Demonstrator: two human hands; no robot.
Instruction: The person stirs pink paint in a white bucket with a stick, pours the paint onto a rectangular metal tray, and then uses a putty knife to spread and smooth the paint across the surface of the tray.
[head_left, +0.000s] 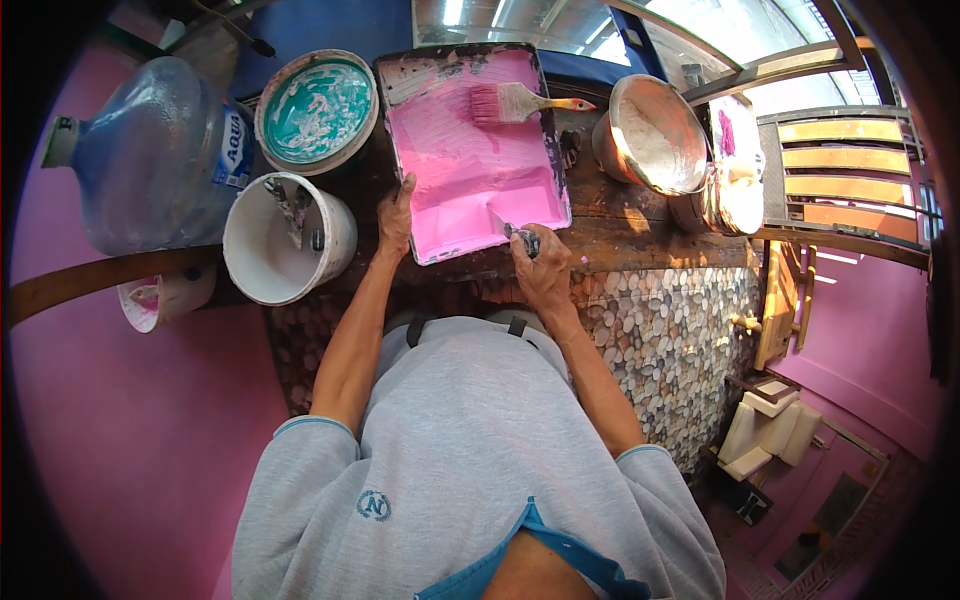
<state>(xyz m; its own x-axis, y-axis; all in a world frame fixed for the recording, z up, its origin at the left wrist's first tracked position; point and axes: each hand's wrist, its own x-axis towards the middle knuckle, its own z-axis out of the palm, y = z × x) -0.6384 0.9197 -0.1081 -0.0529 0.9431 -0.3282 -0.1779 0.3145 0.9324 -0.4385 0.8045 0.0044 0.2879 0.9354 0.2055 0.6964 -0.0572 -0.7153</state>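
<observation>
A black paint tray covered in pink paint lies on the dark wooden table in front of me. My left hand grips its left rim, thumb up along the edge and the other fingers mostly hidden. At the tray's near right corner, my right hand is closed round the dark handle of a putty knife. The blade dips into the pink paint in the tray's near well and is partly hidden there. A paintbrush with pink-stained bristles rests across the far part of the tray, its handle jutting over the right rim.
On the left are a white bucket with a tool inside, a teal lid smeared with white, and a large clear water jug. A stained bucket and another paint container stand right. Wooden slats lie beyond.
</observation>
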